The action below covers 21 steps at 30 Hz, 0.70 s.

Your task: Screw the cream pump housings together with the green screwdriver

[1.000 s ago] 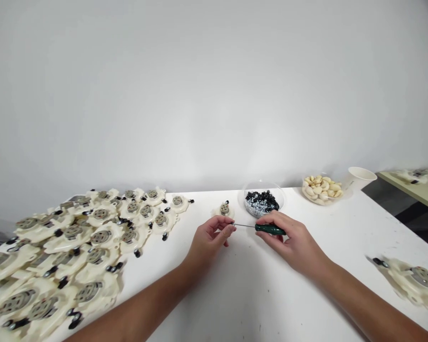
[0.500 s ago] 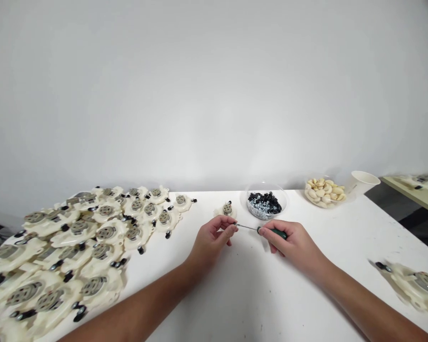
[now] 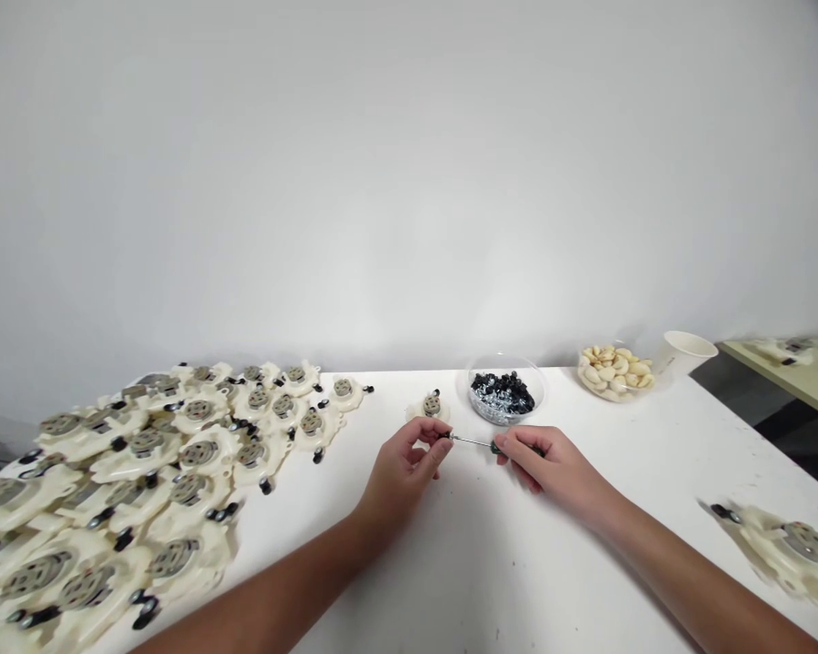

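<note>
My right hand [image 3: 538, 456] is closed around the green handle of a screwdriver [image 3: 473, 442], whose thin metal shaft points left. The shaft's tip meets a small dark part [image 3: 450, 435] pinched between the thumb and fingers of my left hand [image 3: 413, 459]; its exact shape is too small to tell. Just behind my left hand lies a cream housing with a round grey motor [image 3: 432, 406], partly covered by my fingers. A clear bowl [image 3: 503, 392] of small black parts and silvery screws stands behind my right hand.
Many cream motor housings [image 3: 197, 454] are heaped on the left of the white table [image 3: 504, 563]. At the back right are a clear bowl of cream-coloured pieces [image 3: 615, 371] and a white cup [image 3: 688, 350]. One housing [image 3: 787, 545] lies at the right.
The view has shifted slightly. My right hand's fingers have curled further over the screwdriver handle, hiding more of it. Both hands stay at nearly the same place.
</note>
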Motion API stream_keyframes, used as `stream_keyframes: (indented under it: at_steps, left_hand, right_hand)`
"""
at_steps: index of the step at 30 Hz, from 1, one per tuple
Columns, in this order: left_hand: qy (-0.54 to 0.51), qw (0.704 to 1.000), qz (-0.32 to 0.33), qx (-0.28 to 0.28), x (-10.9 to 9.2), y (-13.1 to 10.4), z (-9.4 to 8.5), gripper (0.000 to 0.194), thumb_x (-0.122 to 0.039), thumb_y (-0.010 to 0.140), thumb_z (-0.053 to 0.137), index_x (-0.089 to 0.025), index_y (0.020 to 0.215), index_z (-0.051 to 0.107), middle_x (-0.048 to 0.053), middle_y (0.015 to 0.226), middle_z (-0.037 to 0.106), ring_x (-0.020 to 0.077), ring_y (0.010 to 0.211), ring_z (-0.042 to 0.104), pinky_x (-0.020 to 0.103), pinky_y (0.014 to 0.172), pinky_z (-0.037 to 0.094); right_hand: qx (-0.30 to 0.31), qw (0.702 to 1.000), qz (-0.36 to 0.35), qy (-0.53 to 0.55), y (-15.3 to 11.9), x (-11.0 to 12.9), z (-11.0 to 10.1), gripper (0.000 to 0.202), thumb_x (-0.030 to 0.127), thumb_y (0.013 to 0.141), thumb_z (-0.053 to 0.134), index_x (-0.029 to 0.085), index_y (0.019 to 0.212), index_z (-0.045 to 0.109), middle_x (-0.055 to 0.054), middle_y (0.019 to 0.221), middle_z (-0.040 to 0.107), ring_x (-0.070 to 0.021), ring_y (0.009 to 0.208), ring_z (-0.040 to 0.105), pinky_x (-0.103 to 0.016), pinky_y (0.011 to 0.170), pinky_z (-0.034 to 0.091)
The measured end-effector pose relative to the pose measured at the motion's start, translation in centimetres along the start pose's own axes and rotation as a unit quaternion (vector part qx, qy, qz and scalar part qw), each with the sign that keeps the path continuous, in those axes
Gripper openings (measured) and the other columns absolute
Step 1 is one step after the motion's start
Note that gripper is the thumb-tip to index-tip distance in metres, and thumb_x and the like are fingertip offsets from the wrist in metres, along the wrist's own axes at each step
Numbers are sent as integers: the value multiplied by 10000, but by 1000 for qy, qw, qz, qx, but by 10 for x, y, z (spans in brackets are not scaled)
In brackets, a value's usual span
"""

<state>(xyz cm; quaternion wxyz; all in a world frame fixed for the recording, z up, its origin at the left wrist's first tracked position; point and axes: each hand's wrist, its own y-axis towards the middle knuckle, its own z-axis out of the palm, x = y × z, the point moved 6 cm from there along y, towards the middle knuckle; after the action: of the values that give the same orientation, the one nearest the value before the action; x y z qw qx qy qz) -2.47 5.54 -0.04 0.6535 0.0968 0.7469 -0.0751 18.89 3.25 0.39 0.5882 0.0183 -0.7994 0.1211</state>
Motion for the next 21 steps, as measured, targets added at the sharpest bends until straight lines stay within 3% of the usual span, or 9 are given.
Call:
stream_keyframes:
  at_steps: [12, 14, 17, 19, 21]
  left_hand:
    - [9, 1000, 7, 13, -7, -2, -1, 283, -468, 940, 652, -211, 1056, 665, 16, 927, 598, 115, 661, 543, 259, 651, 496]
    - [55, 997, 55, -19, -14, 0, -8, 283, -473, 993, 559, -207, 1001, 655, 30, 911, 626, 157, 747, 575, 291, 736, 499]
    - [122, 973, 159, -114, -26, 6, -26, 303, -435, 1040, 456, -206, 950, 633, 59, 986, 639, 222, 993, 593, 347, 954, 453]
    - [125, 968, 142, -164, -22, 13, -36, 304, -431, 1048, 432, -210, 974, 627, 69, 1062, 640, 238, 1091, 577, 360, 1023, 415]
    - [112, 975, 77, -174, -11, 20, -41, 327, -451, 1053, 406, -218, 1013, 633, 66, 1076, 652, 243, 1080, 584, 362, 997, 425]
  right_hand:
    - [-13, 1000, 2, -11, 0, -3, 1, 498, 645, 976, 521, 188, 812, 634, 62, 529, 440, -118, 510, 374, -267, 533, 285]
    - [-9, 1000, -7, -1, 0, -3, 1, 475, 638, 982, 517, 200, 818, 596, 62, 553, 451, -120, 521, 382, -265, 533, 291]
    - [3, 1000, -14, -1, -1, -2, 2, 437, 620, 987, 526, 214, 828, 545, 63, 610, 454, -122, 555, 390, -261, 535, 295]
    - [7, 1000, -22, -16, -2, -1, 2, 422, 607, 993, 525, 217, 832, 532, 63, 646, 440, -120, 580, 379, -259, 538, 287]
    - [5, 998, -40, -38, -2, 2, 3, 411, 591, 1002, 519, 217, 833, 533, 60, 680, 433, -121, 606, 374, -258, 548, 281]
